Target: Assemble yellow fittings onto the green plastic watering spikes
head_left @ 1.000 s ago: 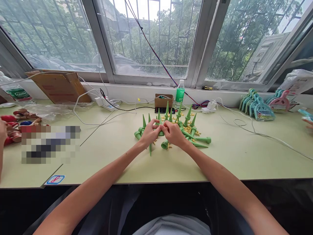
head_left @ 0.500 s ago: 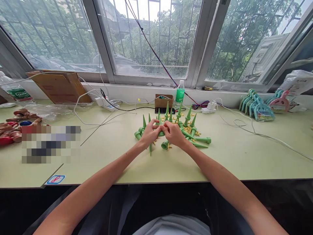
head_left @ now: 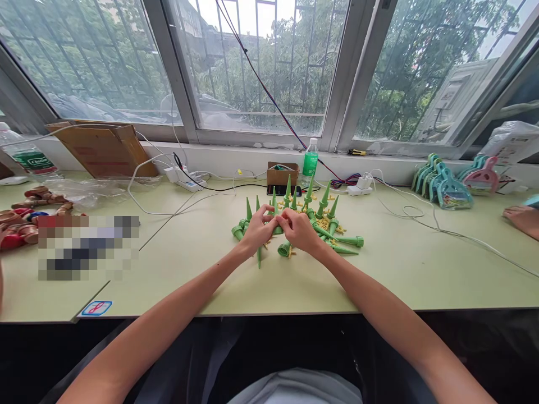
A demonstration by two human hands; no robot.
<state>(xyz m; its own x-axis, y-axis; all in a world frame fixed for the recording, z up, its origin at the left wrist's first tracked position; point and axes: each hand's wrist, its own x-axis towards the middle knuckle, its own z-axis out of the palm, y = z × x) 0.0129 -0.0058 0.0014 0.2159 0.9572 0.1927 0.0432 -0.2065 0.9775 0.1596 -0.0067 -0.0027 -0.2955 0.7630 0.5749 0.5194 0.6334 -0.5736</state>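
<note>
Thumb and fingers pinched together, my left hand (head_left: 260, 227) is on a green plant watering spike (head_left: 278, 229), whose wide base shows below the fingertips. My right hand (head_left: 298, 227) meets it there, its thumb and forefinger closed; whatever lies in that pinch is hidden. Around both hands are more green spikes (head_left: 324, 201), several upright and others lying down. Small yellow valves (head_left: 323, 223) are scattered among them. Close below my hands, one spike lies with its open ribbed cap (head_left: 284, 249) facing me.
A green-labelled bottle (head_left: 310, 159), small cardboard box (head_left: 283, 173) and dark phone (head_left: 283, 190) stand behind the spikes. White cables (head_left: 438, 229) cross the table. Toy scoops (head_left: 452, 188) are at right, wooden pieces (head_left: 29, 231) at left. Another person's hand (head_left: 522, 220) rests at the right edge.
My hands keep almost the same pose and place. Another person's hand has come into view at the right edge, and a sliver of skin at the left edge.
</note>
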